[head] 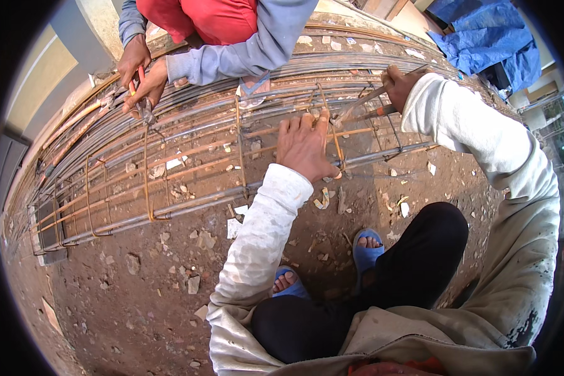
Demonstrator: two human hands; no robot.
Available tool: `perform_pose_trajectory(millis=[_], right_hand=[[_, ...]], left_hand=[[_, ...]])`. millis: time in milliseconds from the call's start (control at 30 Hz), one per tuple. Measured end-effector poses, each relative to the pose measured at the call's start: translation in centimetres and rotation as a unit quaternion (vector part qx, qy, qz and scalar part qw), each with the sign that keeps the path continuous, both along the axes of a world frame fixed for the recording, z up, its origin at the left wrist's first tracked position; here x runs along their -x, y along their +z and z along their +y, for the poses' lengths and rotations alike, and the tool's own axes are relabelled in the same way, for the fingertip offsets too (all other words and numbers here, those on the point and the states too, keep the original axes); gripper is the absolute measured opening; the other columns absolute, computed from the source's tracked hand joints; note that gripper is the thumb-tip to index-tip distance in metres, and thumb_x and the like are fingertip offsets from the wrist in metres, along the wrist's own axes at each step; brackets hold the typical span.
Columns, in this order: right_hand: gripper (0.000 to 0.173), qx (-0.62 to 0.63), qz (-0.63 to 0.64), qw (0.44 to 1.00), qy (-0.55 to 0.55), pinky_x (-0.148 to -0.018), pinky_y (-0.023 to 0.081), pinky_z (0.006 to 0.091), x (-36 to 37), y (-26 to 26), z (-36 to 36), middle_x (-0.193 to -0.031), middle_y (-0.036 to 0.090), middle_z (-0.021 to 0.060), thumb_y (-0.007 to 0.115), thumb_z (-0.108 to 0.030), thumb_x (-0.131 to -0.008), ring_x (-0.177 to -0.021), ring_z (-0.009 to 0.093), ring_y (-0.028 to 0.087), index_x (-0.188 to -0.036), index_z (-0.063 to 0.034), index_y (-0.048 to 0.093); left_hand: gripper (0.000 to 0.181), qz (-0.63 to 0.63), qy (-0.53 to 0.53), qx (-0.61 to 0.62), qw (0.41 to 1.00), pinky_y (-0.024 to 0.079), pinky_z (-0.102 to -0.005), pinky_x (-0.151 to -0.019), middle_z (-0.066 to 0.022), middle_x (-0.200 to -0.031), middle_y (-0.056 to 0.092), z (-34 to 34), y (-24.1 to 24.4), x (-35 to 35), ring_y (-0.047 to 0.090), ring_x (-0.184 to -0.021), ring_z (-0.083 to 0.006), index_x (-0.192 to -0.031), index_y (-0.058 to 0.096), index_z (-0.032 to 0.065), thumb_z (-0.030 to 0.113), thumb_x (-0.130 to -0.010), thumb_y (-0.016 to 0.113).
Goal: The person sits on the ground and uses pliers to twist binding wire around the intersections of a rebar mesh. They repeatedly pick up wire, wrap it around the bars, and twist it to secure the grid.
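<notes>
A long rebar cage [197, 190] of steel bars and rust-brown stirrups lies across the ground before me. My left hand [304, 146] rests over it, fingers spread, with the index finger and thumb beside a stirrup [337, 141]. To the right and above, my right hand [401, 88] is closed around a metal hand tool [364, 104] with two long arms, one with an orange part; its exact kind is unclear. The tool's blurred head points toward that stirrup, just right of my left fingertips. Whether it touches the stirrup cannot be told.
Across the cage, a co-worker's hands [146, 84] hold red-handled pliers [142, 75] at a stirrup. Loose steel bars [310, 61] run behind. Stones [133, 263] and scraps litter the soil near my sandals [369, 249]. A blue tarpaulin [491, 37] lies at upper right.
</notes>
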State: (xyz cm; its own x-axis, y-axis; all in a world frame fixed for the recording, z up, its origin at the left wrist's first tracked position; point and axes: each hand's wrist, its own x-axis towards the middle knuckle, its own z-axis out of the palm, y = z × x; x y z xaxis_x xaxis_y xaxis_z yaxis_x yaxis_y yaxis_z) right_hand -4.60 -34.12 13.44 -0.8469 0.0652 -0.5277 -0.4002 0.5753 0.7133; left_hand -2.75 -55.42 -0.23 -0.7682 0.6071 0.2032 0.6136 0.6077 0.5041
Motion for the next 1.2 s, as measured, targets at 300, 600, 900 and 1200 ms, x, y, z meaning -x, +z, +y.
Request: perform_pose_trajectory(millis=[300, 600, 900, 1200], right_hand=[[0.041, 0.05, 0.131, 0.969, 0.201, -0.1, 0.04, 0.0436, 1.7, 3.5, -2.9, -0.102, 0.061, 0.0063, 0.068, -0.039, -0.077, -0.112, 0.022, 0.054, -0.105, -0.0093, 0.063], [0.037, -0.026, 0.014, 0.973, 0.228, -0.067, 0.056, 0.0396, 4.7, 3.6, -2.5, -0.08, 0.067, 0.0099, 0.077, -0.03, -0.068, -0.078, 0.031, 0.068, -0.095, -0.0069, 0.065], [0.061, 0.225, -0.225, 0.77, -0.553, -0.058, 0.056, 0.0366, 4.4, 4.1, 0.6, -0.076, 0.066, 0.0162, 0.087, -0.009, -0.062, -0.072, 0.028, 0.069, -0.107, 0.0001, 0.046], [0.036, -0.02, -0.018, 0.873, 0.487, -0.083, 0.045, 0.0424, 10.6, 3.1, 0.1, -0.104, 0.053, 0.0081, 0.054, -0.019, -0.085, -0.093, 0.024, 0.058, -0.119, -0.0164, 0.044]], left_hand=[[0.118, 0.014, -0.002, 0.007, 1.0, 0.031, -0.0397, -0.098, -0.0161, -0.118, 0.054, -0.4, -0.2, -0.2, 0.048, -0.111, -0.0305, -0.145, 0.037, 0.0091, 0.043, -0.044, 0.089], [0.116, -0.01, 0.002, -0.001, 1.0, 0.03, -0.041, -0.103, -0.0147, -0.123, 0.054, -0.5, -0.3, 0.0, 0.047, -0.117, -0.0295, -0.141, 0.04, 0.0031, 0.044, -0.045, 0.089], [0.108, 0.003, 0.004, -0.015, 1.0, 0.03, -0.0385, -0.103, -0.0141, -0.12, 0.055, 0.4, -1.0, -0.2, 0.047, -0.116, -0.0277, -0.132, 0.047, -0.0023, 0.046, -0.045, 0.087], [0.083, 0.004, 0.012, -0.023, 1.0, 0.03, -0.0404, -0.102, -0.013, -0.112, 0.054, -0.6, -1.2, -0.6, 0.049, -0.11, -0.0274, -0.121, 0.054, -0.0021, 0.034, -0.053, 0.085]])
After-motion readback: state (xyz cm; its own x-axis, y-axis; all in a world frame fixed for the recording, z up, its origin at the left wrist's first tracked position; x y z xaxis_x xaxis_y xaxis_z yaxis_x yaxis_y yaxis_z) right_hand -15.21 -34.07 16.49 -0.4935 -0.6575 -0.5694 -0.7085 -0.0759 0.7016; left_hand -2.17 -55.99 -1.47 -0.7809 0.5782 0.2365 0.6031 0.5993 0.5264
